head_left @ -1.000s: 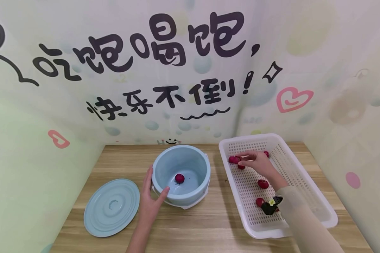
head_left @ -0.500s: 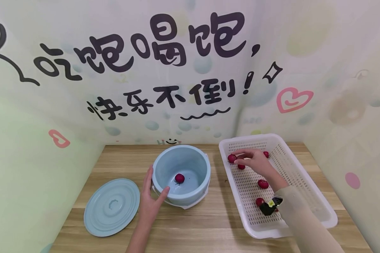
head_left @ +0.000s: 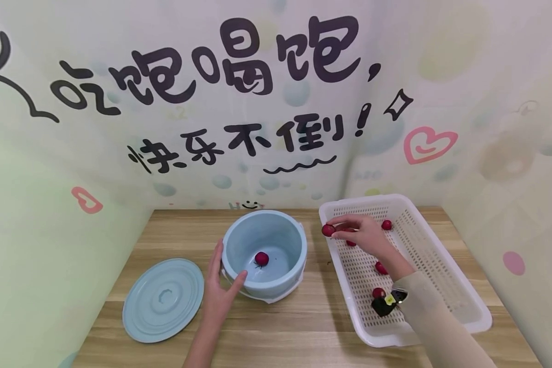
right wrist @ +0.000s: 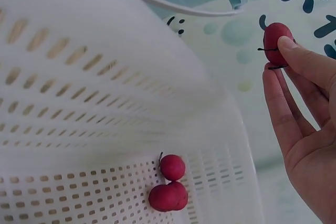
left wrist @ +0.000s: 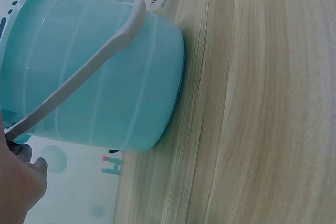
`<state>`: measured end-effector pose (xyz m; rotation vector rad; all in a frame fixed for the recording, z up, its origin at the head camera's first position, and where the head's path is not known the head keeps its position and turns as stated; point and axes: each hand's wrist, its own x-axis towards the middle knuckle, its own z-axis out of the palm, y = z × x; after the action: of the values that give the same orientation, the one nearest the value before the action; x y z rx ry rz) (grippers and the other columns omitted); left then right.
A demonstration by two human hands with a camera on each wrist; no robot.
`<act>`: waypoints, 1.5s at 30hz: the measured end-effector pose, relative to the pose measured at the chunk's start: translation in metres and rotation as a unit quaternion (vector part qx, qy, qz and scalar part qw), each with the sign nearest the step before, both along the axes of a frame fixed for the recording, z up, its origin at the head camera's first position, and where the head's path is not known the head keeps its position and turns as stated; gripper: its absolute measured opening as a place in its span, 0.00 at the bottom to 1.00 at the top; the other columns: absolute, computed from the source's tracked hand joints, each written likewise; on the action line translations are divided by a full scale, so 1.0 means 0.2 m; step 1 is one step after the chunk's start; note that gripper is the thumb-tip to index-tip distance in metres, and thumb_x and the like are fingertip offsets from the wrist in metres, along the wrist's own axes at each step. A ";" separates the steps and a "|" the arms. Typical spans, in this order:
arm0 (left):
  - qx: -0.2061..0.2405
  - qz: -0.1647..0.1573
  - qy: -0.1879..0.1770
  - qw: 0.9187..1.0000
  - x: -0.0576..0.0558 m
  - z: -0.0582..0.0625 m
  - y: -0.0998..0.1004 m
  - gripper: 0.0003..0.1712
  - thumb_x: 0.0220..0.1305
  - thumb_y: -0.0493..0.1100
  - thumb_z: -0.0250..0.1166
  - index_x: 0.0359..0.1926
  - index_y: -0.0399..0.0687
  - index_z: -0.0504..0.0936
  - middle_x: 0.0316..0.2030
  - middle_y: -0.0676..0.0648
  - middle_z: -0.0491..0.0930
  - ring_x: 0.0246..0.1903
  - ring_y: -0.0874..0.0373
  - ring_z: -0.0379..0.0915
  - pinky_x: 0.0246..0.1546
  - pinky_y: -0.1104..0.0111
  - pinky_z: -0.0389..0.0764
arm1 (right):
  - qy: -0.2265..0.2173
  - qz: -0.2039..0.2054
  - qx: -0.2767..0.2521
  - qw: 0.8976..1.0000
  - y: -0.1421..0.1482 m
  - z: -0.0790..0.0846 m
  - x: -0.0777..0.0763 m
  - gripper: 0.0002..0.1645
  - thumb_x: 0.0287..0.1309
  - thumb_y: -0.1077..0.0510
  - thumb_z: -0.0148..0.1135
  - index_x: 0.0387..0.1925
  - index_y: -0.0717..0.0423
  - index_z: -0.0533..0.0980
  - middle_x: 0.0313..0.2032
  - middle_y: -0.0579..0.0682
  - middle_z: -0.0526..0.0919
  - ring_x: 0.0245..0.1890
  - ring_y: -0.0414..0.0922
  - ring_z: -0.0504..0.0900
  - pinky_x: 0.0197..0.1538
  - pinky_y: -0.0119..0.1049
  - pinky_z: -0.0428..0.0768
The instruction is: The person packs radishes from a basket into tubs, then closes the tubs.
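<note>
- From my end, the person's left hand [head_left: 222,294] sits just where it did a second ago, against the light-blue round plastic bucket [head_left: 264,292].
- What I notice changed is the right hand [head_left: 365,236]: it has moved left, and the small round red radish [head_left: 328,230] it holds, inside the basket half a second ago, now appears over the left rim of the white perforated rectangular plastic basket [head_left: 382,341].
- I see everything standing on a wood-grained surface [head_left: 303,337]. The light-blue round lid [head_left: 163,301] lies flat at the left, near the bucket.
- The bucket stands upright in the middle, its grey curved handle [left wrist: 107,50] hanging down outside, with a single radish [head_left: 261,258] on its floor. To the right, the basket has more radishes [right wrist: 172,167] in it.
- Behind, I can make out a pale wall [head_left: 188,194] with black lettering and a pink heart.
- The left fingers are spread along the bucket's left side, thumb near the rim.
- The right hand reaches in over the basket, a pale sleeve [head_left: 437,312] behind it. Its thumb and fingers pinch the radish, which my right wrist view shows clear of the basket's wall.
</note>
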<state>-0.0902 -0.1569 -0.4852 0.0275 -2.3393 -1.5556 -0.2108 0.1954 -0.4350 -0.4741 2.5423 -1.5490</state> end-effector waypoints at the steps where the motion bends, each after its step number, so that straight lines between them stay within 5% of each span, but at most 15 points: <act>1: -0.002 0.000 0.000 1.000 0.00 0.00 0.00 0.49 0.61 0.44 0.71 0.78 0.56 0.54 0.78 0.49 0.54 0.77 0.52 0.52 0.68 0.82 0.57 | 0.000 0.000 0.001 1.000 -0.01 0.00 0.00 0.19 0.56 0.54 0.73 0.50 0.51 0.84 0.46 0.55 0.88 0.38 0.39 0.84 0.32 0.32 0.85; 5: -0.005 0.000 -0.001 1.000 0.00 0.01 0.00 0.49 0.61 0.45 0.71 0.78 0.56 0.54 0.78 0.48 0.54 0.77 0.52 0.52 0.71 0.74 0.59 | 0.009 0.015 -0.006 1.000 -0.03 0.02 0.02 0.19 0.56 0.55 0.72 0.50 0.52 0.84 0.45 0.57 0.88 0.35 0.39 0.83 0.29 0.31 0.82; 12: 0.000 -0.002 0.005 1.000 0.00 0.00 0.00 0.49 0.61 0.44 0.71 0.78 0.54 0.54 0.78 0.48 0.54 0.77 0.52 0.52 0.64 0.90 0.55 | 0.026 0.046 -0.035 0.998 -0.09 0.05 0.04 0.18 0.55 0.60 0.72 0.49 0.55 0.84 0.46 0.56 0.88 0.40 0.37 0.87 0.44 0.28 0.86; 31: 0.016 -0.004 0.017 1.000 0.00 0.00 0.00 0.49 0.60 0.41 0.71 0.78 0.54 0.55 0.78 0.50 0.54 0.76 0.51 0.54 0.64 0.90 0.56 | 0.040 0.101 -0.102 0.989 -0.25 0.07 0.07 0.16 0.53 0.66 0.72 0.46 0.62 0.84 0.47 0.62 0.87 0.40 0.37 0.87 0.45 0.33 0.87; 45: 0.018 -0.006 0.019 1.000 0.00 -0.02 0.00 0.50 0.61 0.41 0.71 0.78 0.57 0.55 0.78 0.50 0.54 0.76 0.52 0.53 0.65 0.90 0.56 | 0.037 0.104 -0.079 0.991 -0.30 0.08 0.08 0.17 0.60 0.62 0.68 0.51 0.58 0.83 0.54 0.56 0.86 0.48 0.47 0.87 0.51 0.34 0.86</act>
<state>-0.0907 -0.1561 -0.4882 -0.0065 -2.2857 -1.5897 -0.1944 0.1357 -0.4198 -0.8032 2.3422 -1.6874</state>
